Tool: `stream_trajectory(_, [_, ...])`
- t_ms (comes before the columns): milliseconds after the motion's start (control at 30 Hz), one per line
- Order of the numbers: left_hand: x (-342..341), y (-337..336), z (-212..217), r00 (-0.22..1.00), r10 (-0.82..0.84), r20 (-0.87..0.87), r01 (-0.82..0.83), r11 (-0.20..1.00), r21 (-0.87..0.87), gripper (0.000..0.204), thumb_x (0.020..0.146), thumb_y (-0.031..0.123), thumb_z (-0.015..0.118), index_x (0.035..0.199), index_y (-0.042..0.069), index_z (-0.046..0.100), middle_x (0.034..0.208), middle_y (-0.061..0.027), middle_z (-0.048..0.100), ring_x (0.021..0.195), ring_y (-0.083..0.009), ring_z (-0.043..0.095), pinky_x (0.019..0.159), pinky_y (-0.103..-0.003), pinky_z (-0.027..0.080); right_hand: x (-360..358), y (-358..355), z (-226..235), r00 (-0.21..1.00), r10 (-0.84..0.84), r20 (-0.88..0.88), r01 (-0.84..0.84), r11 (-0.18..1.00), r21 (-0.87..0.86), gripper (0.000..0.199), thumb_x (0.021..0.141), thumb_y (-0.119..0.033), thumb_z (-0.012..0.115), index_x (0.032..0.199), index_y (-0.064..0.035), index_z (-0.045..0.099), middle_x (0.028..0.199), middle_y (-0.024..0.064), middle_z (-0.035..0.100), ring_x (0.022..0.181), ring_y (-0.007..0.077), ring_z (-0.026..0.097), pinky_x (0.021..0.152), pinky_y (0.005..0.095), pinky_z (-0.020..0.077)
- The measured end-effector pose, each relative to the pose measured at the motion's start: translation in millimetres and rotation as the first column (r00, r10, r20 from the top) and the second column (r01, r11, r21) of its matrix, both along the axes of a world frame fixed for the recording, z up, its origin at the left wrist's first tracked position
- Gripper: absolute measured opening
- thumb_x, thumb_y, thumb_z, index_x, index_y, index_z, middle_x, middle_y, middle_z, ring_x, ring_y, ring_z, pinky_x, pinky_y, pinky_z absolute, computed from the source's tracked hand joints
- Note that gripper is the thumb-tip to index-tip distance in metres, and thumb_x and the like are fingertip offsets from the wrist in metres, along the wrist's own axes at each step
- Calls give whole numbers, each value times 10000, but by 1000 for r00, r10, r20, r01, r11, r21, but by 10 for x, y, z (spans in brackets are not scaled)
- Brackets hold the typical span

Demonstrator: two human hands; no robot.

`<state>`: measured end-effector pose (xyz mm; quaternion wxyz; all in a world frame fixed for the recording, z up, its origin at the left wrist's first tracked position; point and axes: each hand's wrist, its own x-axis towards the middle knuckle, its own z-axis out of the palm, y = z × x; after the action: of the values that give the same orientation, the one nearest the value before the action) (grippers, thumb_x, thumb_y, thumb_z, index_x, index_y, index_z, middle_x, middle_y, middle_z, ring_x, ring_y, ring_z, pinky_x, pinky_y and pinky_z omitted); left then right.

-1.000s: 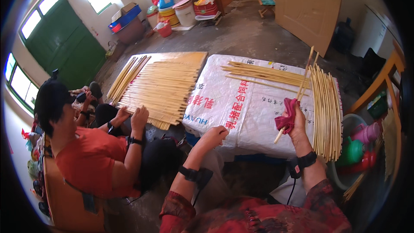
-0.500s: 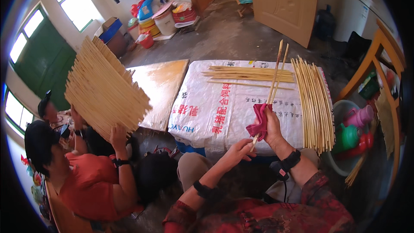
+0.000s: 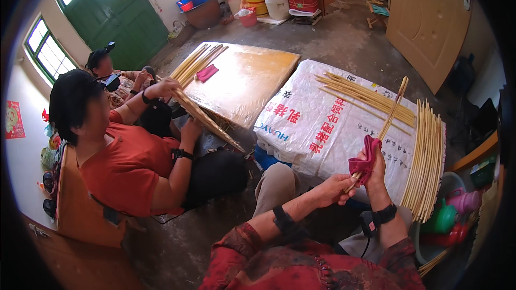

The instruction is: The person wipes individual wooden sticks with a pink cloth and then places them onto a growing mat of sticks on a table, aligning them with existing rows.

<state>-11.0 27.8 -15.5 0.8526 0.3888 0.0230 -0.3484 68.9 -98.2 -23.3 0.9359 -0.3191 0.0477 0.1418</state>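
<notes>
My right hand (image 3: 377,167) is closed around a dark pink cloth (image 3: 366,157), which wraps the lower part of a couple of thin pale wooden sticks (image 3: 394,108). Below the cloth, my left hand (image 3: 334,189) grips the sticks' near ends. They slant up and away over a table covered with a white printed sack (image 3: 301,129). A small loose row of similar sticks (image 3: 371,95) lies across its far side. Along the right edge, a wide row of sticks (image 3: 423,164) lies side by side.
At left, a co-worker in an orange shirt (image 3: 131,166) holds a flat sheet of sticks (image 3: 207,120) edge-on. Beyond it, a wooden board table (image 3: 252,75) bears more sticks (image 3: 199,64) and a pink cloth (image 3: 207,73). A basin (image 3: 454,182) with flasks stands at right.
The view has swung left. The co-worker's stick sheet has come down from a raised, face-on position to a low, edge-on one. The tips of my sticks have drawn closer together.
</notes>
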Motion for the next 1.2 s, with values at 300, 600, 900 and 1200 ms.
stream_trajectory(300, [27,9,182,990,-5,141,-67,865,498,162,849,195,403,781,59,458,588,-5,432,397,-72,357,356,-204,300,-171,15,156,993,55,-107,-66,993,-101,328,810,-388,505,789,-62,477,629,38,491,537,128,492,476,247,423])
stream_trajectory(600, [-48,-196,357,984,8,179,-100,854,511,188,876,188,385,787,45,469,529,14,381,380,-58,327,337,-200,272,-333,-15,292,975,-220,-34,211,960,-185,303,830,-374,483,765,-79,461,547,29,454,457,113,443,440,240,375])
stream_trajectory(900, [-554,329,511,906,-351,234,110,733,671,212,880,230,400,834,51,504,533,42,367,423,-34,328,376,-176,272,341,-1535,394,830,-545,119,557,794,-244,285,776,-379,557,845,-109,499,575,-18,449,494,98,459,434,239,385])
stream_trajectory(1200, [-874,1322,552,987,26,159,-100,872,479,240,881,241,404,832,22,486,505,36,355,395,-55,333,381,-195,319,117,-2889,378,774,-585,241,605,796,-13,314,788,-441,499,693,-143,480,475,-52,351,385,81,323,360,233,260])
